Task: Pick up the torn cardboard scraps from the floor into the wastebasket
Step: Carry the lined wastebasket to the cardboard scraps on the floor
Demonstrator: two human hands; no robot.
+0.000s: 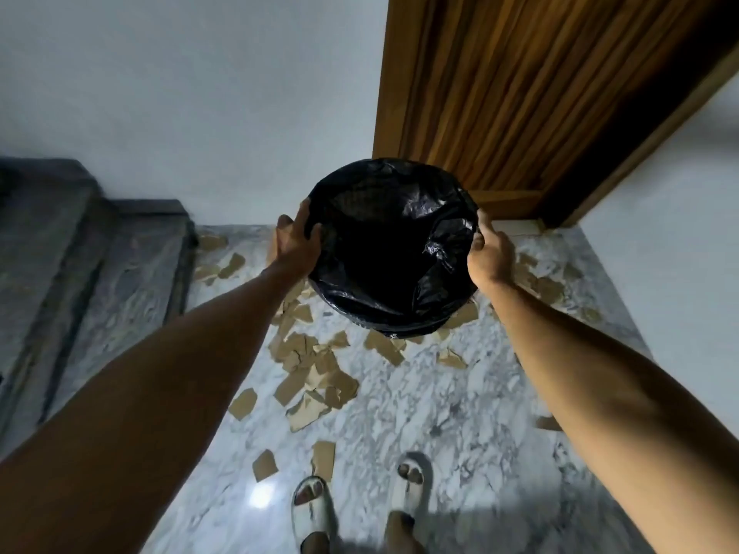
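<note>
Head view: wastebasket (pixel 394 249) carried in 2 hands above the littered floor.

Left hand (pixel 296 239) and right hand (pixel 490 253) each curl over opposite sides of the basket's rim, gripping through the black liner, probably to keep it level while it is brought to the mess. Torn cardboard scraps (pixel 316 373) lie scattered on the marble floor (pixel 440 413) below and around the basket, none collected yet; the wooden door (pixel 540 94) stands just behind it.
</note>
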